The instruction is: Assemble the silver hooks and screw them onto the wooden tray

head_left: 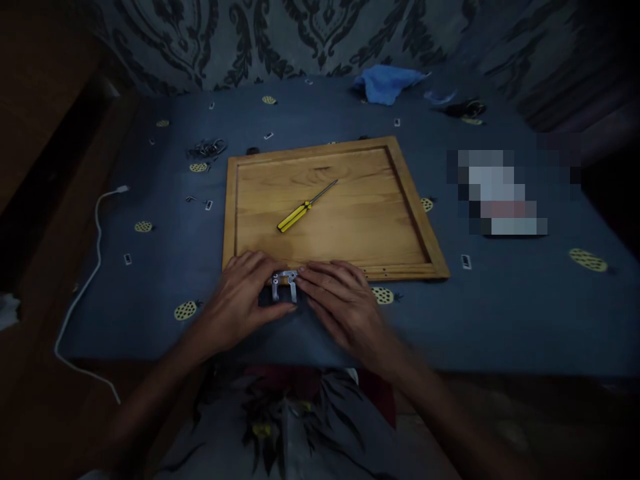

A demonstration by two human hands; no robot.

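A small U-shaped metal bracket [285,275] sits at the near rail of a shallow wooden panel with a raised frame [336,145], its two prongs pointing toward me. My left hand [245,290] grips it from the left, fingers over the frame's edge and thumb stretched beneath the prongs. From the right, my right hand [345,300] holds the bracket's other side at its fingertips, the fingers pressed together. Small screw heads seem to show on the bracket's left part. On the panel lies a screwdriver [295,217] with a yellow and black handle, its shaft pointing away to the right.
The panel rests on a bed-like surface with a blue pineapple-print cover [165,280]. A white cable [99,243] runs down the left side. Toward the back lie a blue cloth [387,83], dark tangled items [207,148] and a black object [465,108]. A blurred patch [500,193] is at right.
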